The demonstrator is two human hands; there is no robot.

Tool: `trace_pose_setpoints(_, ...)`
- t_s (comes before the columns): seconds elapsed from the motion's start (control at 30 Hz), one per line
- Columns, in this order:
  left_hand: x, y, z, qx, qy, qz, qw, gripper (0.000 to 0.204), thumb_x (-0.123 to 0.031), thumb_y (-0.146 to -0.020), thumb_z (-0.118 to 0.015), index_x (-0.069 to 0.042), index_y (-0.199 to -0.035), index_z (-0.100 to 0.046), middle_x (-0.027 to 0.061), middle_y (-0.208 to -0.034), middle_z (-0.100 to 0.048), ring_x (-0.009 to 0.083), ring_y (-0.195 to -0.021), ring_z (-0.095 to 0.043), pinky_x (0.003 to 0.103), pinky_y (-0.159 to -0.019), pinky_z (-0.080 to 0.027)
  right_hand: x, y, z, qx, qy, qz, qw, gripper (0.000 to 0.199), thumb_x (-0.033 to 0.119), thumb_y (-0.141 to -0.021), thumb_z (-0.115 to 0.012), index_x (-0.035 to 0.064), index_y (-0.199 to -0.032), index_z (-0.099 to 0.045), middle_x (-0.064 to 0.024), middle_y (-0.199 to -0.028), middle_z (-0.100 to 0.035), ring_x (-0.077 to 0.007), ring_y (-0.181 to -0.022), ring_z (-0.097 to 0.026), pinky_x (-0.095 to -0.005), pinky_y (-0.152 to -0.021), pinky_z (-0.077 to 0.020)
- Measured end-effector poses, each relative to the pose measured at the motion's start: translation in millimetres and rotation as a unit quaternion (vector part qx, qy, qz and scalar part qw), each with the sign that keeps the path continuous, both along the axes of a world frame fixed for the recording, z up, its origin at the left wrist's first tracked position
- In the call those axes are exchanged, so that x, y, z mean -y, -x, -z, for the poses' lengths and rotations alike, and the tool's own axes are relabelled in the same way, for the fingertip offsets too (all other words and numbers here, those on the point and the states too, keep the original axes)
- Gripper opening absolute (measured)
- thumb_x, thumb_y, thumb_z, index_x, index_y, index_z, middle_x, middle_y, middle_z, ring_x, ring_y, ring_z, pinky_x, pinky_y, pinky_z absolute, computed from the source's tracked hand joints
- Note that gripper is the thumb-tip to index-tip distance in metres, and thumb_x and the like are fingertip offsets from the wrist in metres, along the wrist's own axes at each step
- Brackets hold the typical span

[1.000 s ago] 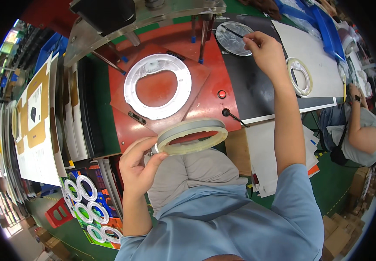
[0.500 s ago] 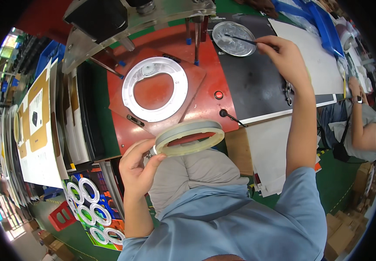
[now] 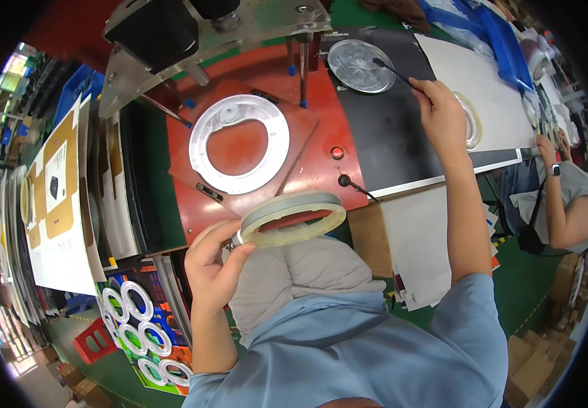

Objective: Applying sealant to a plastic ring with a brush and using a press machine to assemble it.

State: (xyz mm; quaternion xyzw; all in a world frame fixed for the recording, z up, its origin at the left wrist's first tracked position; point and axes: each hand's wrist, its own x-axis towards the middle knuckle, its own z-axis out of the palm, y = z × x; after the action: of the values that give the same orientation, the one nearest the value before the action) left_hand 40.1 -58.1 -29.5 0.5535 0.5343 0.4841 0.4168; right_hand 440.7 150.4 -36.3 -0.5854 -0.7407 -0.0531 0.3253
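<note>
My left hand [image 3: 212,268] pinches a grey and cream ring [image 3: 294,238] by its edge, in front of my lap and near the red machine base [image 3: 338,180]. In my right hand [image 3: 440,119] is a thin dark brush [image 3: 395,71], its tip over the right side of a shallow round dish [image 3: 355,78] smeared with whitish paste. Whether the tip touches the paste I cannot tell. A white ring-shaped part [image 3: 202,143] lies on the red plate of the machine, apart from both hands.
A clear machine plate [image 3: 253,37] on metal posts overhangs the red base, which bears a red button [image 3: 337,153]. Another ring [image 3: 472,122] lies right of my right hand. Several white rings [image 3: 137,300] rest on a colourful sheet at lower left. A co-worker's arm [image 3: 554,190] shows at far right.
My right hand has moved slightly right and toward me, drawing the brush tip from the middle of the dish toward its right edge. My left hand keeps its hold on the ring.
</note>
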Motion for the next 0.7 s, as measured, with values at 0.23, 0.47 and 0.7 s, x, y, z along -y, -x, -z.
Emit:
trace_pose_setpoints(0.23, 0, -1, 1, 0.011, -0.001, 0.001, 1.000, 0.036, 0.008, -0.083, -0.081, 0.008, -0.118, -0.072, 0.0138, -0.115, -0.073, 0.0183, -0.102, -0.069, 0.029, -0.089, -0.053, -6, 3, 9, -0.020, -0.033, 0.010, 0.999, 0.015, 0.015, -0.099, -0.070, 0.0112, -0.111, -0.077, -0.0100, -0.100, -0.073, -0.0341, -0.088, -0.071, -0.0421, -0.075, -0.0557)
trace_pose_setpoints(0.47, -1, 0, 0, -0.013, -0.001, 0.007, 1.000, 0.036, 0.006, -0.083, -0.082, 0.008, -0.118, -0.073, 0.0138, -0.115, -0.073, 0.0179, -0.101, -0.069, 0.028, -0.088, -0.053, -21, 17, 7, 0.056, -0.023, 0.028, 0.998, 0.015, 0.019, -0.100, -0.067, 0.0115, -0.109, -0.078, -0.0088, -0.098, -0.071, -0.0350, -0.085, -0.071, -0.0444, -0.074, -0.0566)
trace_pose_setpoints(0.7, 0, -1, -1, -0.035, -0.016, 0.001, 0.999, 0.036, 0.004, -0.082, -0.084, 0.006, -0.117, -0.074, 0.0132, -0.112, -0.074, 0.0173, -0.096, -0.068, 0.028, -0.085, -0.052, -5, 9, -15, 0.092, -0.048, 0.012, 0.995, 0.014, 0.011, -0.096, -0.069, 0.0124, -0.106, -0.079, -0.0081, -0.095, -0.070, -0.0324, -0.088, -0.069, -0.0435, -0.073, -0.0554)
